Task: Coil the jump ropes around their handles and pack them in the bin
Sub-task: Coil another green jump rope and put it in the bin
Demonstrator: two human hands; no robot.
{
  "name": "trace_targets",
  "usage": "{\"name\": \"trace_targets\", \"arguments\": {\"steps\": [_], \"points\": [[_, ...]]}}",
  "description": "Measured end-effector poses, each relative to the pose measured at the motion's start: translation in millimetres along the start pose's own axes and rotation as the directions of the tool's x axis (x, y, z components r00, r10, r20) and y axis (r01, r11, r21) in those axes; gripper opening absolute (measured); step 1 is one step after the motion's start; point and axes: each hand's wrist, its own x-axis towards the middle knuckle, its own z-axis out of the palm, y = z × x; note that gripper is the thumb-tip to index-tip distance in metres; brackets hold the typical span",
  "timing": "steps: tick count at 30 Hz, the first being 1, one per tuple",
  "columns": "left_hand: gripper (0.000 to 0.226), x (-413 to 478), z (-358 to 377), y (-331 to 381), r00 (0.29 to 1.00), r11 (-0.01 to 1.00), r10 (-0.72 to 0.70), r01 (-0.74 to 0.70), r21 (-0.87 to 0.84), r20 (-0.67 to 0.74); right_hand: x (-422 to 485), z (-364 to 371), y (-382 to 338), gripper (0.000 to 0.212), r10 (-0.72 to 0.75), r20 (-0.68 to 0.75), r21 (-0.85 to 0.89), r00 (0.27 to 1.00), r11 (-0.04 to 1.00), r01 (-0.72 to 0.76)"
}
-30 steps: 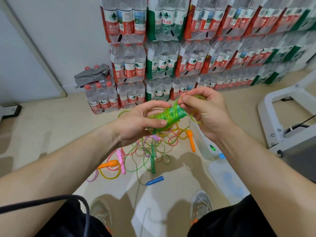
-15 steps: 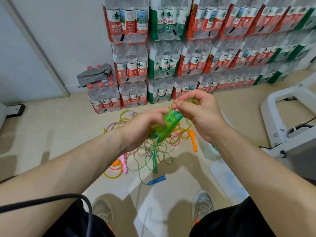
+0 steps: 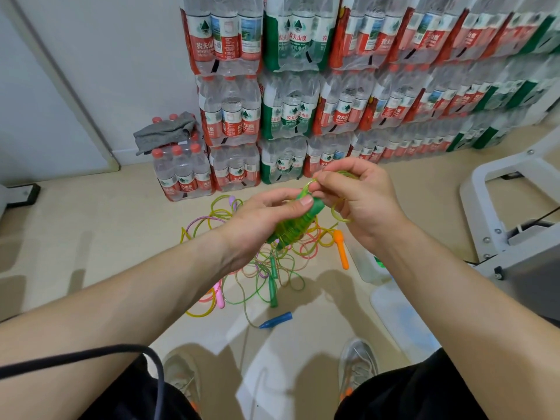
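My left hand [image 3: 257,219] grips the green jump rope bundle [image 3: 295,227], its handles wrapped in many turns of green cord. My right hand [image 3: 360,201] pinches the loose green cord end [image 3: 339,212] just above the handle tops, and a small loop hangs below its fingers. On the floor underneath lies a tangle of other jump ropes [image 3: 242,268], with a green handle [image 3: 272,283], an orange handle [image 3: 341,250], a pink handle [image 3: 218,294] and a blue handle [image 3: 277,319]. The clear plastic bin [image 3: 366,268] sits on the floor right of the tangle, mostly hidden by my right forearm.
Shrink-wrapped packs of water bottles [image 3: 288,101] are stacked along the wall ahead, one low pack carrying a grey cloth [image 3: 165,133]. A translucent lid [image 3: 400,319] lies by my right foot. A white metal frame [image 3: 500,207] stands at the right.
My right hand has carried the cord around the handle tops, leaving a smaller free loop. Both hands stay on the bundle, which now tilts more upright.
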Motion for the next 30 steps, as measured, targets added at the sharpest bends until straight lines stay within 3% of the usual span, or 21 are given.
{"name": "trace_targets", "arguments": {"steps": [7, 14, 17, 21, 24, 30], "points": [[0.041, 1.7, -2.0, 8.1, 0.999, 0.998, 0.045, -0.044, -0.039, 0.02, 7.0, -12.3, -10.1, 0.017, -0.035, 0.012, -0.106, 0.999, 0.994, 0.036], [0.037, -3.3, -7.9, 18.2, 0.992, 0.995, 0.097, -0.094, -0.04, 0.08, 10.0, -18.7, 5.2, 0.017, 0.066, 0.181, -0.045, 0.981, 0.997, -0.059], [0.034, -5.4, -10.4, 21.6, 0.992, 0.995, 0.096, -0.093, -0.042, 0.078, 10.3, -20.9, 11.1, 0.023, -0.028, 0.237, -0.232, 0.971, 0.969, 0.084], [0.036, -6.3, -12.5, 21.0, 0.994, 0.995, 0.093, -0.091, -0.041, 0.056, 9.5, -17.9, 11.9, 0.023, -0.176, 0.331, -0.47, 0.927, 0.821, 0.324], [0.034, -6.5, -12.3, 18.7, 0.995, 0.993, 0.096, -0.093, -0.071, 0.034, 9.1, -15.8, 14.9, 0.015, -0.208, 0.31, -0.535, 0.928, 0.769, 0.351], [0.026, -5.9, -9.1, 14.3, 0.993, 0.983, 0.107, -0.112, -0.144, -0.043, 6.3, -3.7, 37.3, 0.008, -0.218, 0.17, -0.479, 0.961, 0.834, 0.274]]}}
